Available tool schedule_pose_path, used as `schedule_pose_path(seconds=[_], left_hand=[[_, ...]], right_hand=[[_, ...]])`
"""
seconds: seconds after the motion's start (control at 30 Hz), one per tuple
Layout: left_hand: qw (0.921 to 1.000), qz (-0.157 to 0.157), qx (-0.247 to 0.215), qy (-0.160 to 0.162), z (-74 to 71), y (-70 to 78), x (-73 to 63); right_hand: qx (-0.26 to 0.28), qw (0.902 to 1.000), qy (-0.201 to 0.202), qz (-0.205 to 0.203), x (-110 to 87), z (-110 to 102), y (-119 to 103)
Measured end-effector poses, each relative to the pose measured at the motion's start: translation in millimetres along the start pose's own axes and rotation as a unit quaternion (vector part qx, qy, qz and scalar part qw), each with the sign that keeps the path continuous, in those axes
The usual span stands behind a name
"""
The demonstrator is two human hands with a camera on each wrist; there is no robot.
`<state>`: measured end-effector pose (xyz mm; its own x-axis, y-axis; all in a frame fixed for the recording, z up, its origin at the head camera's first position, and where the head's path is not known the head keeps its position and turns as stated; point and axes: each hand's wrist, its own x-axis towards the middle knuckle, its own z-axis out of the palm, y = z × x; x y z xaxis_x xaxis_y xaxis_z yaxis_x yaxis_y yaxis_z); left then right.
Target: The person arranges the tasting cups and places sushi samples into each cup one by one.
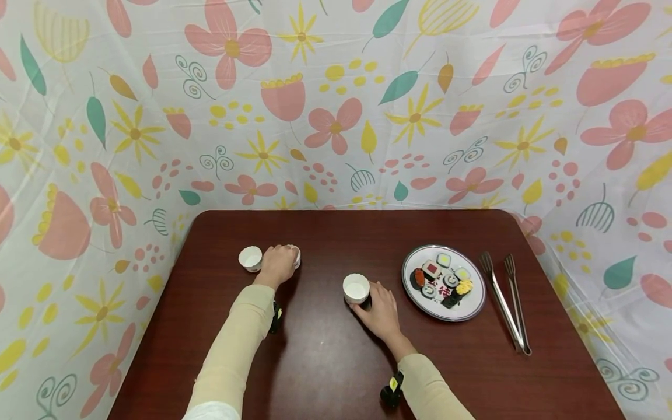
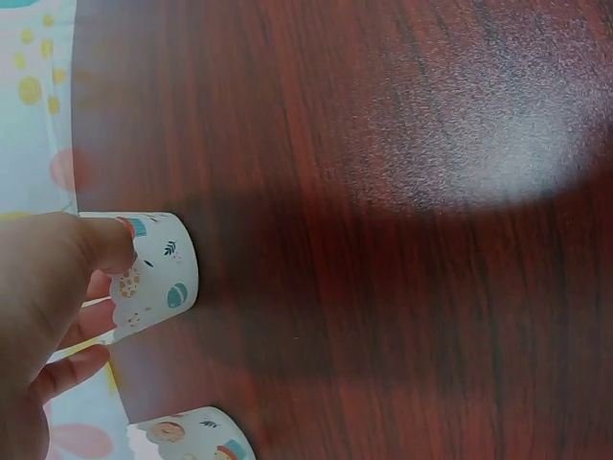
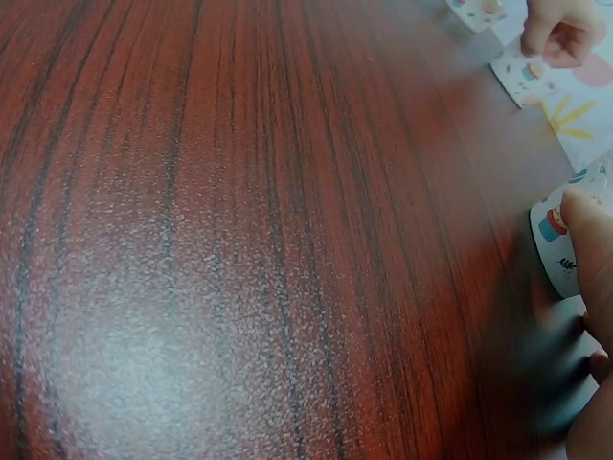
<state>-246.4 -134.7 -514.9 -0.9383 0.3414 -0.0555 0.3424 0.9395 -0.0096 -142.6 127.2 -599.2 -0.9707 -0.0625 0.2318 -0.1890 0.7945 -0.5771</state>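
- 1 inner cup [image 1: 297, 256], white with small coloured prints, is standing near the far left corner of the table [image 1: 325, 373].
- The left hand [image 1: 277, 263] is gripping it narrowly, its thumb pressing on the printed wall and its fingers spreading across the other side.
- 1 similar outer cup [image 1: 251, 258] is standing upright just beside it, apart, nearer the left edge.
- 1 central cup [image 1: 356, 289] is facing mouth up around the middle of the table; the right hand [image 1: 380, 309] is holding it closely between thumb and fingers.
- 1 round plate [image 1: 475, 300] is lying nearer the right edge, bearing assorted sushi [image 1: 431, 268].
- 1 pair of metal tongs [image 1: 505, 306] is lying between plate and right edge, tips pointing toward the far edge.
- Flowered cloth [image 1: 336, 76] is hanging beyond the far edge.
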Motion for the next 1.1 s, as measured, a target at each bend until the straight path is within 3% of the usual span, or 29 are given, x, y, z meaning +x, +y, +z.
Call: schedule_pose_path(seconds=[0.37, 0.63, 0.9, 1.1], left_hand=[[0.9987, 0.015, 0.026, 0.042, -0.3, -2.3, 1.7], [0.9984, 0.045, 0.022, 0.027, -17.8, 2.6, 3.4], [0.9966, 0.077, 0.025, -0.017, -43.3, 23.7, 2.0], [0.9916, 0.121, 0.045, 0.004, -52.1, 43.4, -1.0]], right_hand=[[0.007, 1.0000, 0.002, 0.002, -0.9, -0.3, -0.7], [0.007, 1.0000, -0.002, 0.003, 0.0, -2.0, -1.1], [0.005, 1.0000, 0.001, 0.000, -0.2, -2.1, -1.2], [0.006, 1.0000, -0.001, 0.002, -0.3, -0.4, -0.2]])
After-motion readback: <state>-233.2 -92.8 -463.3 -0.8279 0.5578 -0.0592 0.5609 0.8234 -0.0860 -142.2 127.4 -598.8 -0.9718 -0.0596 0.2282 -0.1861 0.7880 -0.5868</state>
